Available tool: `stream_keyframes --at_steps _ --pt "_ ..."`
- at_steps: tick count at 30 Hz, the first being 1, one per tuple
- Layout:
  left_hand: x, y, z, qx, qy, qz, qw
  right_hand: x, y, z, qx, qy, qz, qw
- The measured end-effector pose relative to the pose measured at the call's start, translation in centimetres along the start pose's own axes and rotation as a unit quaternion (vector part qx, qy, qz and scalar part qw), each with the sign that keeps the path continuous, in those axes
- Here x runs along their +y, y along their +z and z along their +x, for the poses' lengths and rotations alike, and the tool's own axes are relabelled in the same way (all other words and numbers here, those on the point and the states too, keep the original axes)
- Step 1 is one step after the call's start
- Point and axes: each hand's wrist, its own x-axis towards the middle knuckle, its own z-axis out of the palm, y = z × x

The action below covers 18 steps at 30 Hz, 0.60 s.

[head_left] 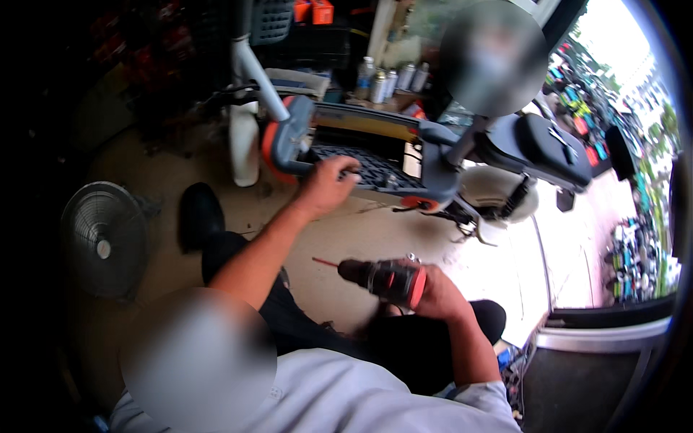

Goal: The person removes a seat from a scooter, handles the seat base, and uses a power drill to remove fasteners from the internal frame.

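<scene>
Floor: pale and wide, very bright over on the right.
Scooter: grey with orange bits, standing on the floor in front of the person. Its middle is open, and a black patterned panel shows inside.
Fan: round, with a wire cage, on the far left.
Scooter seat: dark grey, at the right end of the scooter.
Power drill: black and red, above the person's lap, apart from the scooter and pointing left.
Left hand: at the near edge of the scooter's open middle, fingers bent. I cannot tell if it is gripping anything.
Right hand: wrapped around the power drill, holding it tight.
Spray cans: in a bunch behind the scooter.
Drill bit: thin and reddish, sticking out of the drill's nose.
</scene>
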Motion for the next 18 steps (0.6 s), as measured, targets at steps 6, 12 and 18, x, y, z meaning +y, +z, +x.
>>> stream_keyframes --at_steps 6,12,18 --pt "2.0 1.3 -0.5 -0.002 0.047 0.052 0.998 0.4 -1.9 -1.3 0.291 -0.014 0.206 0.934" --pt "2.0 3.7 -0.2 0.0 0.085 0.111 0.99 0.0 -1.1 -0.3 0.433 0.037 0.189 0.88" --pt "2.9 5.2 0.8 -0.045 0.05 0.158 0.985 1.4 0.4 0.6 0.397 0.052 0.168 0.901"
